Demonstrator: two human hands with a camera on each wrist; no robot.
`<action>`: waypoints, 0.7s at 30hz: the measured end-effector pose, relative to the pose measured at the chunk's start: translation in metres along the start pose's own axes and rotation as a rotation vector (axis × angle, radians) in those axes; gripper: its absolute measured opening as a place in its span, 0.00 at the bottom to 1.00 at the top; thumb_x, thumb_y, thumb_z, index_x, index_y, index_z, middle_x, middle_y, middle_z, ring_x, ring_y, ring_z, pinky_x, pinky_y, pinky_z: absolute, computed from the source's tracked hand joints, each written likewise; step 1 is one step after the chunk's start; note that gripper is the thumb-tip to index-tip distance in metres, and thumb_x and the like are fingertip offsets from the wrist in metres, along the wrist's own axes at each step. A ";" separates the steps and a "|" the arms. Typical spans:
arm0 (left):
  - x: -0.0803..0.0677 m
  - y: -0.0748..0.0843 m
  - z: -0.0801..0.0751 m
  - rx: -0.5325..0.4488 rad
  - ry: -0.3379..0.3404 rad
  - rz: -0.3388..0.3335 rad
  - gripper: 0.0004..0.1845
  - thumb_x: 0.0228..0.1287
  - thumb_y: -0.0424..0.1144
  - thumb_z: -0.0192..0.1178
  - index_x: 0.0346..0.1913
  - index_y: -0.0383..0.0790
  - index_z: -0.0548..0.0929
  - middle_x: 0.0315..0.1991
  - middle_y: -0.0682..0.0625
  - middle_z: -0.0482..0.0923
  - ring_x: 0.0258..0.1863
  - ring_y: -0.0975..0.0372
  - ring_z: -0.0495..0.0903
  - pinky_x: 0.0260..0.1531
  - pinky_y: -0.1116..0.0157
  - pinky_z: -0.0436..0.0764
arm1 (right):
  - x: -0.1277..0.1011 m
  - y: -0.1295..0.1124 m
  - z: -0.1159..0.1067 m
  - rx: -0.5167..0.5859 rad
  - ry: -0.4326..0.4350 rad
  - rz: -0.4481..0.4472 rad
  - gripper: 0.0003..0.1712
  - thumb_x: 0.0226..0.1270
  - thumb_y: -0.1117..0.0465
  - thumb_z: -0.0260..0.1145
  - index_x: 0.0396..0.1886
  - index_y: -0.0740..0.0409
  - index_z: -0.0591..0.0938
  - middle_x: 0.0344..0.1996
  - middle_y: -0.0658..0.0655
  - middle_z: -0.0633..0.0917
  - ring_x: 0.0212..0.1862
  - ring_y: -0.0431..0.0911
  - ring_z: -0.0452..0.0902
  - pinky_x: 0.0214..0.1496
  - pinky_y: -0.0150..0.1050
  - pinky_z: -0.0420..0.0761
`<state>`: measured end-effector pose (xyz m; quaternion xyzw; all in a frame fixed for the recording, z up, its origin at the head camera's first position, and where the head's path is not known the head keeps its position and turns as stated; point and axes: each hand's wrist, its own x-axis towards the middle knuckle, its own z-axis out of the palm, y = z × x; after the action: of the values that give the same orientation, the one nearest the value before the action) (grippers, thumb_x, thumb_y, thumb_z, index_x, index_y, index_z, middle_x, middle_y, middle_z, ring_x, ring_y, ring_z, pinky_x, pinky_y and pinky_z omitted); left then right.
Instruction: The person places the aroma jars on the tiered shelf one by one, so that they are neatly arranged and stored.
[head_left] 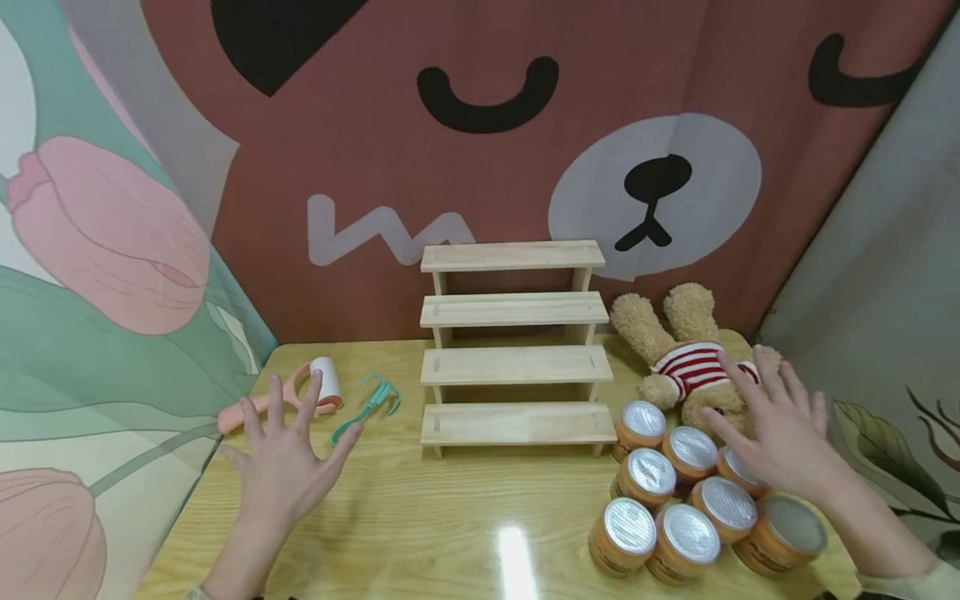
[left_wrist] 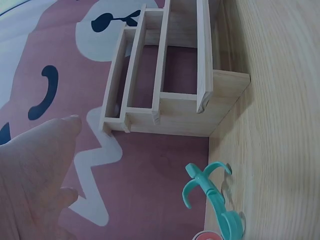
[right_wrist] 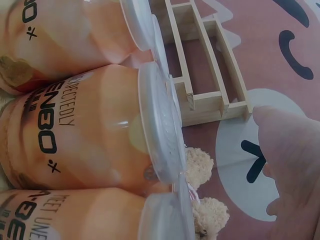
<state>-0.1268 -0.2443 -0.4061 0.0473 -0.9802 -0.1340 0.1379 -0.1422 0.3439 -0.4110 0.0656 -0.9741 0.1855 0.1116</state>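
My left hand (head_left: pixel 281 467) is held with fingers spread in the head view, over the table's left side and holding nothing. Near its fingertips lie a pink-handled lint roller (head_left: pixel 326 387) with a white roll and a teal hook (head_left: pixel 371 407). On the right, my right hand (head_left: pixel 783 425) hovers with fingers extended above several orange cans (head_left: pixel 628 527) with silver lids. Partly under that hand, a teddy bear (head_left: pixel 693 367) in a red-striped shirt lies on the table. In the right wrist view the cans (right_wrist: pixel 85 125) stand close to the camera, apart from the hand (right_wrist: pixel 295 170).
A wooden four-step shelf (head_left: pixel 517 367) stands at the back middle of the wood-grain table (head_left: pixel 420 517). Behind it hangs a curtain (head_left: pixel 375 150) with a bear print. Printed fabric (head_left: pixel 112 250) borders the left side, and a grey one (head_left: pixel 885 250) the right.
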 end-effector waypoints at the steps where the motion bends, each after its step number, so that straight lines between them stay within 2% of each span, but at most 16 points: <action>1: 0.000 0.001 0.000 -0.001 0.004 0.005 0.51 0.69 0.77 0.53 0.87 0.62 0.50 0.86 0.29 0.43 0.80 0.19 0.41 0.54 0.06 0.45 | 0.001 -0.001 -0.001 0.000 -0.001 -0.003 0.50 0.80 0.41 0.62 0.89 0.43 0.47 0.87 0.68 0.35 0.82 0.81 0.27 0.69 0.92 0.26; 5: 0.003 0.003 0.001 -0.023 0.020 0.033 0.50 0.70 0.75 0.54 0.87 0.60 0.51 0.86 0.30 0.45 0.79 0.19 0.43 0.57 0.07 0.46 | 0.007 -0.004 -0.004 -0.007 -0.007 -0.028 0.48 0.81 0.41 0.61 0.89 0.44 0.49 0.87 0.70 0.38 0.81 0.83 0.34 0.69 0.92 0.35; 10: 0.007 0.009 0.006 -0.068 0.086 0.098 0.50 0.69 0.71 0.60 0.86 0.55 0.58 0.85 0.33 0.52 0.79 0.22 0.51 0.63 0.15 0.59 | 0.023 -0.016 -0.011 -0.008 -0.017 -0.097 0.46 0.79 0.43 0.65 0.87 0.50 0.57 0.84 0.77 0.52 0.75 0.85 0.51 0.62 0.89 0.54; 13: 0.008 0.014 0.012 -0.145 0.108 0.138 0.49 0.68 0.67 0.65 0.85 0.51 0.60 0.83 0.31 0.56 0.78 0.24 0.56 0.68 0.21 0.64 | 0.034 -0.028 -0.013 0.003 -0.048 -0.149 0.45 0.76 0.45 0.69 0.84 0.54 0.63 0.80 0.79 0.61 0.74 0.83 0.57 0.64 0.86 0.61; 16: 0.008 0.023 0.022 -0.264 0.064 0.150 0.48 0.70 0.63 0.67 0.85 0.49 0.60 0.81 0.26 0.59 0.76 0.26 0.62 0.68 0.25 0.70 | 0.040 -0.041 -0.011 0.004 -0.081 -0.200 0.43 0.74 0.46 0.72 0.81 0.57 0.68 0.76 0.78 0.68 0.72 0.78 0.66 0.66 0.81 0.70; 19: 0.005 0.032 0.037 -0.403 -0.006 0.141 0.48 0.71 0.62 0.66 0.86 0.48 0.59 0.80 0.29 0.62 0.74 0.30 0.69 0.66 0.29 0.77 | 0.042 -0.050 -0.005 0.010 -0.126 -0.239 0.42 0.74 0.45 0.72 0.79 0.59 0.71 0.72 0.74 0.75 0.68 0.72 0.76 0.61 0.73 0.81; 21: 0.003 0.037 0.050 -0.508 -0.064 0.125 0.48 0.73 0.60 0.66 0.86 0.47 0.57 0.80 0.32 0.64 0.73 0.32 0.72 0.66 0.31 0.79 | 0.042 -0.055 -0.001 0.016 -0.163 -0.253 0.41 0.74 0.43 0.72 0.78 0.59 0.73 0.70 0.71 0.79 0.65 0.68 0.80 0.58 0.68 0.85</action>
<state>-0.1463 -0.1966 -0.4411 -0.0535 -0.9201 -0.3683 0.1220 -0.1735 0.2901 -0.3809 0.2034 -0.9624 0.1719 0.0541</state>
